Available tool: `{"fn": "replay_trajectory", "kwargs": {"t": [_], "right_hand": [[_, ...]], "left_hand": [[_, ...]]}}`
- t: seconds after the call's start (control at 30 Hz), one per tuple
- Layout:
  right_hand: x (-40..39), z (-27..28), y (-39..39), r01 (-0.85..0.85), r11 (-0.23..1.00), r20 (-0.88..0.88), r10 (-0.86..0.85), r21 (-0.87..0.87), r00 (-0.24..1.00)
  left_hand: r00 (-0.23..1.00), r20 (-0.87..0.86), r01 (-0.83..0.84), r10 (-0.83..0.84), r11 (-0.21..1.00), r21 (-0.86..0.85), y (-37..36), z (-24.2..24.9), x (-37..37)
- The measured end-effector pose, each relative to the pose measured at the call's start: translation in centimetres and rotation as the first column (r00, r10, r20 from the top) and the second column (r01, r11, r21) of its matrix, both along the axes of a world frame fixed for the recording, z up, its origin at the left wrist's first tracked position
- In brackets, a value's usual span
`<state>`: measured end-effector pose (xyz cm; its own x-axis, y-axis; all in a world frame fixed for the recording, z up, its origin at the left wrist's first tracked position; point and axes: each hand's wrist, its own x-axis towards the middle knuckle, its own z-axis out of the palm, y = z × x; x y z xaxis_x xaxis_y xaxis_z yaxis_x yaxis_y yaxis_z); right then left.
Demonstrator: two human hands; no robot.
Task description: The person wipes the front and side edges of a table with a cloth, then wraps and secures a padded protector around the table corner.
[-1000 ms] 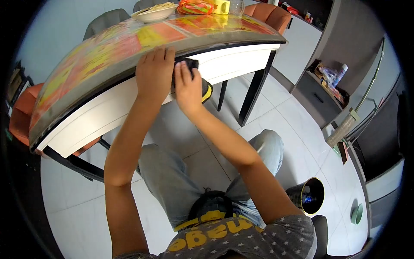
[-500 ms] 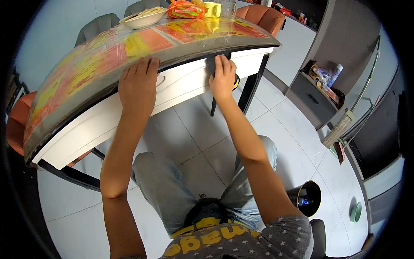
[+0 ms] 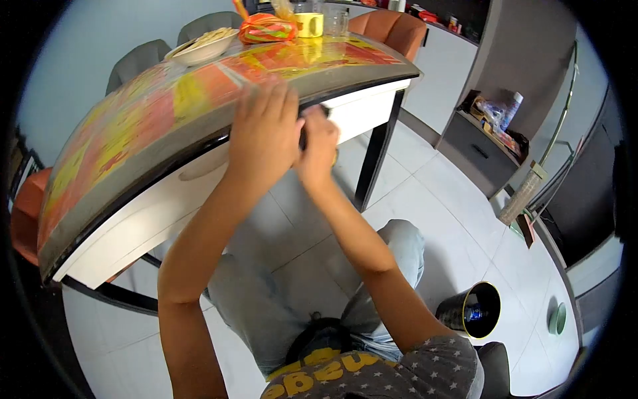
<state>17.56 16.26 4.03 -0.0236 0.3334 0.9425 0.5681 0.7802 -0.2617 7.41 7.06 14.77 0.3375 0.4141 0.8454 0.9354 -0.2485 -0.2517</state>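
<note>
My left hand (image 3: 264, 133) lies over the front edge of the table (image 3: 179, 123), its fingers stretched out across the edge and blurred by motion. Right beside it, my right hand (image 3: 318, 146) is closed on a dark object (image 3: 304, 137) with a bit of yellow showing behind the hand. Most of that object is hidden by my fingers, and I cannot tell its kind. A black strip (image 3: 199, 147) runs along the table's edge, above the white side panel (image 3: 153, 206). The tabletop has a red and yellow patterned cover under clear plastic.
On the table stand a bowl of pale food (image 3: 205, 50), a red patterned bag (image 3: 266, 30), a yellow mug (image 3: 309, 25) and a glass (image 3: 337, 21). Chairs surround it. A black bin (image 3: 455, 311) and a green bowl (image 3: 557, 319) are on the tiled floor, right.
My left hand has slid right along the table edge, up to my right hand. My right hand has come left and slightly down, still closed on the dark object.
</note>
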Motion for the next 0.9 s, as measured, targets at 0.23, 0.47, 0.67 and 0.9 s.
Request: {"fn": "replay_trajectory", "kwargs": {"t": [0.23, 0.47, 0.67, 0.9], "right_hand": [[4.1, 0.6, 3.2, 0.230, 0.938, 0.073, -0.257, 0.260, 0.964], [10.7, 1.7, 6.8, 0.320, 0.946, -0.176, -0.323, -0.045, 0.930], [0.7, -0.3, 0.6, 0.057, 0.978, 0.012, -0.061, 0.202, 0.998], [4.3, -0.3, 3.9, 0.080, 0.996, 0.060, -0.082, 0.039, 0.995]], "left_hand": [[0.974, 0.156, 0.170, -0.163, 0.985, -0.035, 5.6, 2.3, 2.6], [0.875, 0.454, 0.275, -0.168, 0.944, -0.181, 4.7, 3.2, 2.6], [0.849, 0.416, 0.379, -0.325, 0.924, -0.051, 6.3, 2.8, 1.0], [0.877, 0.447, 0.267, -0.176, 0.952, -0.149, 5.4, 2.8, 0.7]]}}
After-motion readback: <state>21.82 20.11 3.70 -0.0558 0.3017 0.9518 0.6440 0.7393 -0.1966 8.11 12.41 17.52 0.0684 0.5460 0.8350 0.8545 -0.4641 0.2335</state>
